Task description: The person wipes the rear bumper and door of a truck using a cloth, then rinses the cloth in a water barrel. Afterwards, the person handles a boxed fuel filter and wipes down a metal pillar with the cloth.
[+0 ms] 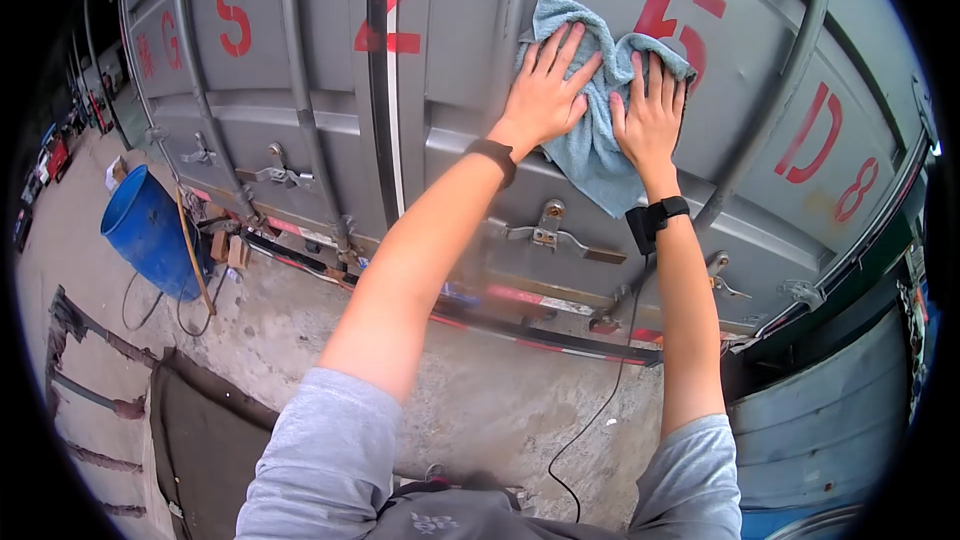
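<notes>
A light blue cloth (597,160) lies bunched against the grey metal container door (465,65), just left of the red painted 5. Both of my hands press on it. My left hand (543,90) rests flat on the cloth's upper left part with its fingers spread. To its right, my right hand (650,120) presses the cloth near its right edge, fingers pointing up and slightly apart. Part of the cloth hangs down between and below my hands. Neither hand is closed around it.
Vertical lock bars (300,90) and a latch handle (548,228) stick out from the door. A blue barrel (150,230) with a wooden stick (193,250) stands at the left. A black cable (603,405) hangs from my right wrist. Metal sheeting (830,420) lies at the right.
</notes>
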Demonstrator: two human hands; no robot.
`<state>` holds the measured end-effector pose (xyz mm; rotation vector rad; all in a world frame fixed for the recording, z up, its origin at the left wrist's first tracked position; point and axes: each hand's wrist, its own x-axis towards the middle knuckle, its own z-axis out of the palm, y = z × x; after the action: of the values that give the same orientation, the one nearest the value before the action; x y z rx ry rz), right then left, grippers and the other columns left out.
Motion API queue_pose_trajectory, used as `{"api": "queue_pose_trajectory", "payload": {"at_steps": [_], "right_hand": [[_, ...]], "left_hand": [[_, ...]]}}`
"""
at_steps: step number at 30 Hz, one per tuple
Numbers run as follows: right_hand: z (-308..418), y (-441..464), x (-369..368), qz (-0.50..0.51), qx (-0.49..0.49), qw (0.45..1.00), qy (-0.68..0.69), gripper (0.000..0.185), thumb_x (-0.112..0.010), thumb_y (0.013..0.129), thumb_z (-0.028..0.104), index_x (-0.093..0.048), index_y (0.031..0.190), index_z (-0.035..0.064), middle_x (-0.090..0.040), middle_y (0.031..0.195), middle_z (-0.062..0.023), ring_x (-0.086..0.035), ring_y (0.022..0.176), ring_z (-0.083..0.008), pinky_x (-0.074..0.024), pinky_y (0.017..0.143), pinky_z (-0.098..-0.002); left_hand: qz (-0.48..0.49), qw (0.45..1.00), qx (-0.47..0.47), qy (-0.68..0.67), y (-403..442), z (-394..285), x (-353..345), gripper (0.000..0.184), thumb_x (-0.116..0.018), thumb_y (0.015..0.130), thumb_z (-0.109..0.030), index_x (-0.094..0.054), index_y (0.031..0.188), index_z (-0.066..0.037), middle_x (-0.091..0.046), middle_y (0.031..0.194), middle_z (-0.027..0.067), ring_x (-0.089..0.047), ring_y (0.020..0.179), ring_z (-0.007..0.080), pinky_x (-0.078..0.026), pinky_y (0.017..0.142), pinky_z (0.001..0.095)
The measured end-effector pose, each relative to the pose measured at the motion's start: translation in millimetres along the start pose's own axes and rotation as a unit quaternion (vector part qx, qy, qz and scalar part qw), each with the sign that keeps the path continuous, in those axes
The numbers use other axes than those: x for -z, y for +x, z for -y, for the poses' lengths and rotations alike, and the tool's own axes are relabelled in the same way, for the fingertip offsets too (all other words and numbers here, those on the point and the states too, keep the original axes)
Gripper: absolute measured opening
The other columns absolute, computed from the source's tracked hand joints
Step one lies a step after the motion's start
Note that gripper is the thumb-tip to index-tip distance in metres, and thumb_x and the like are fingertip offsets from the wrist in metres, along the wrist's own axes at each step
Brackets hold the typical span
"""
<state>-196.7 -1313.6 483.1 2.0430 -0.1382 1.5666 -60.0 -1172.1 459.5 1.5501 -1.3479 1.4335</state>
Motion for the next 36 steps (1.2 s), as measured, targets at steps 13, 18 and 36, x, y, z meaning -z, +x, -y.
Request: {"api": "queue_pose_trajectory", "payload": {"at_steps": [13,18,36], "right_hand": [[40,-147,-14,0.204,0.005,0.978,0.038,0.053,-0.059,0.092,0.035,-0.053,0.139,0.0106,-0.057,0.131,-0.01,-0.049,0.125,-0.0284,-0.0325,0.113,-0.0509],[49,-151,-5,0.179,0.001,0.979,0.093,0.049,-0.057,0.094,0.031,-0.056,0.133,0.001,-0.064,0.112,-0.0163,-0.054,0.117,-0.0328,-0.0358,0.11,-0.048],[-42,-215,52,0.212,-0.147,0.964,0.06,0.057,-0.059,0.084,0.012,-0.048,0.137,-0.003,-0.05,0.143,-0.0186,-0.052,0.121,-0.0403,-0.0399,0.108,-0.0493]], "left_hand": [[0.19,0.981,-0.027,-0.035,-127,-49,-19,0.037,-0.058,0.091,-0.027,-0.061,0.117,0.0,-0.055,0.138,0.0137,-0.049,0.127,0.0265,-0.033,0.112,0.0499],[0.195,0.979,-0.018,-0.052,-130,-53,-16,0.028,-0.062,0.087,-0.019,-0.058,0.109,-0.002,-0.056,0.131,0.0176,-0.053,0.12,0.0313,-0.032,0.112,0.0536],[0.242,0.96,-0.051,-0.132,-93,-183,-63,0.052,-0.061,0.08,-0.012,-0.053,0.13,-0.001,-0.051,0.139,0.0133,-0.043,0.135,0.0272,-0.029,0.117,0.0493]]}}
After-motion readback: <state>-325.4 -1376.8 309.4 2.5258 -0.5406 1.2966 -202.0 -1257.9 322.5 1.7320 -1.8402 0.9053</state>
